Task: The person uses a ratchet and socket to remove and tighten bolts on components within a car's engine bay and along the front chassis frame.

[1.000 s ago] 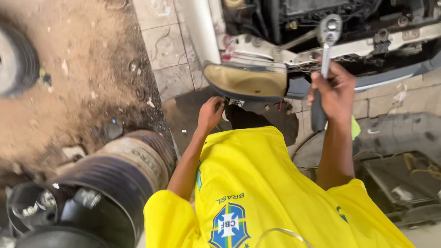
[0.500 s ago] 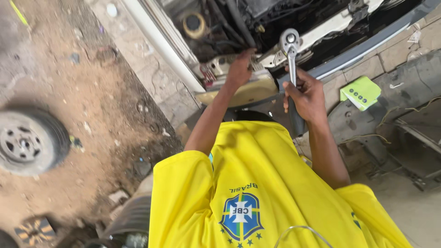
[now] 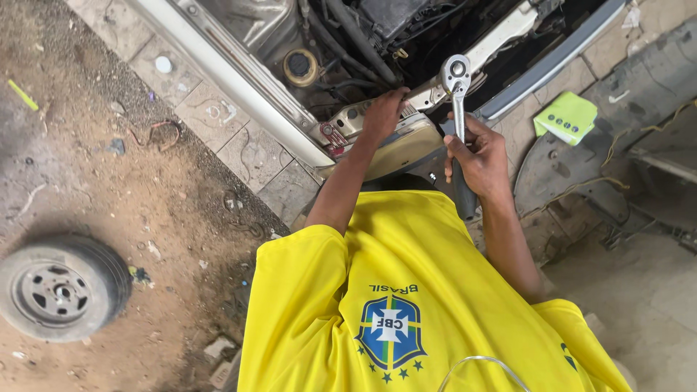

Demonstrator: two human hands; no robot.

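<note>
**Q:** What are your hands on?

**A:** My right hand is wrapped tight round a chrome ratchet wrench, its round head raised beside the car's white front crossbar. My left hand presses on the headlight housing.

**Q:** Which step?

**A:** Seemingly positioning the ratchet; next it must seat squarely on a bolt.

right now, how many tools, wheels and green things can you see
ratchet, in the right hand: 1
wheel, lying flat on the dirt: 1
green box, on the paving: 1
green stick, on the dirt: 1
total: 4
</note>
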